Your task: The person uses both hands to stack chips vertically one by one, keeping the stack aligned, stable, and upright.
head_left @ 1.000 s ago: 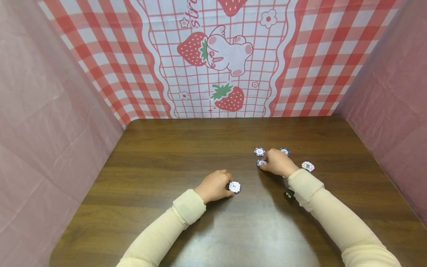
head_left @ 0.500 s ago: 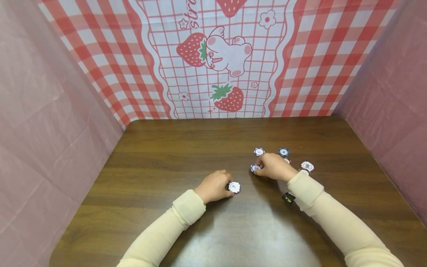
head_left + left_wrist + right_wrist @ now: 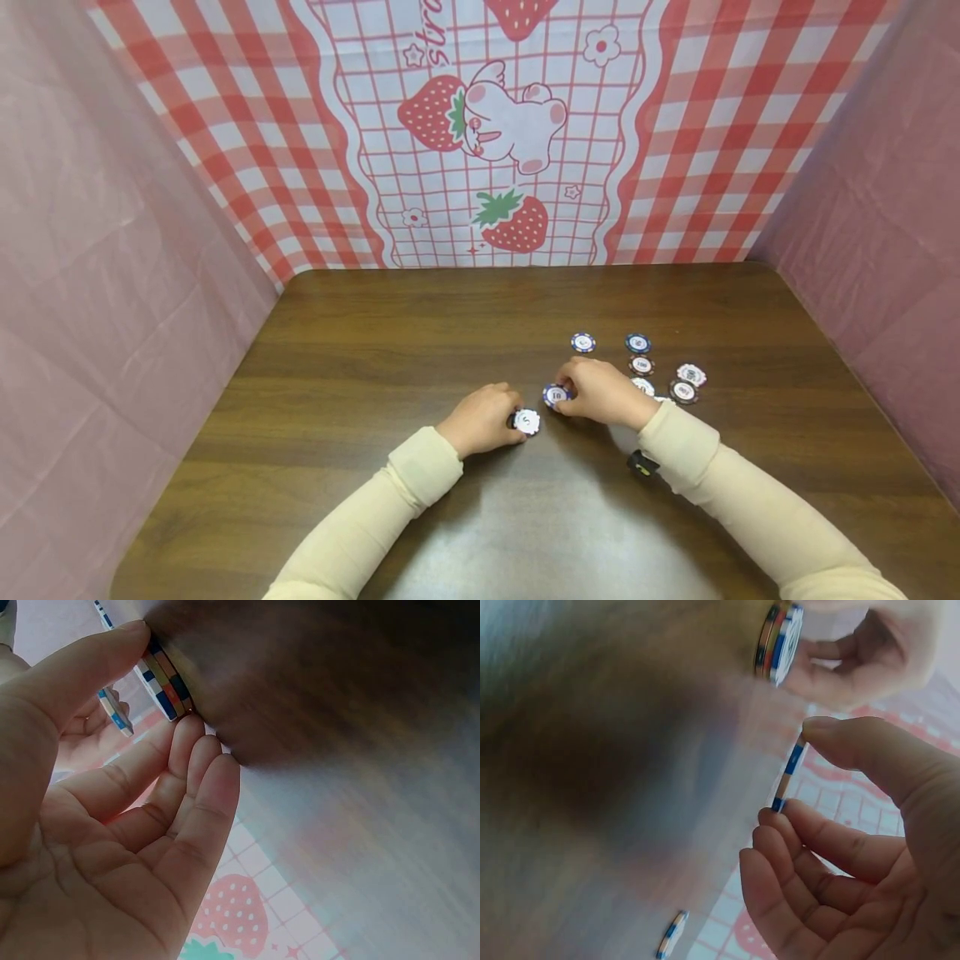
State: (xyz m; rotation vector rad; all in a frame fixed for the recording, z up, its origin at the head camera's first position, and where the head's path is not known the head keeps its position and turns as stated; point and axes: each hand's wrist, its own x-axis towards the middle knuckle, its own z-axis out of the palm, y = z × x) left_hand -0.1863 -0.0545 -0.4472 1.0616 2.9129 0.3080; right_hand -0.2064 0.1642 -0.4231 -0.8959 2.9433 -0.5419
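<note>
My left hand grips the edges of a short stack of poker chips between thumb and fingers. The top chip is white with a 5 on it. Seen edge-on in the right wrist view, the stack has several layers of dark, orange and blue. Just right of it, my right hand pinches a blue-edged poker chip marked 10. In the right wrist view that chip is held by its rim between thumb and fingertips, apart from the stack.
Several loose chips lie right of the hands on the brown wooden table. Among them are a blue one, a dark blue one, a white-pink one and a dark one. The right sleeve partly covers others.
My right hand has slid the blue chip left and nearer, from among the loose chips to beside the stack, uncovering some chips behind it. My left hand has stayed in place.
</note>
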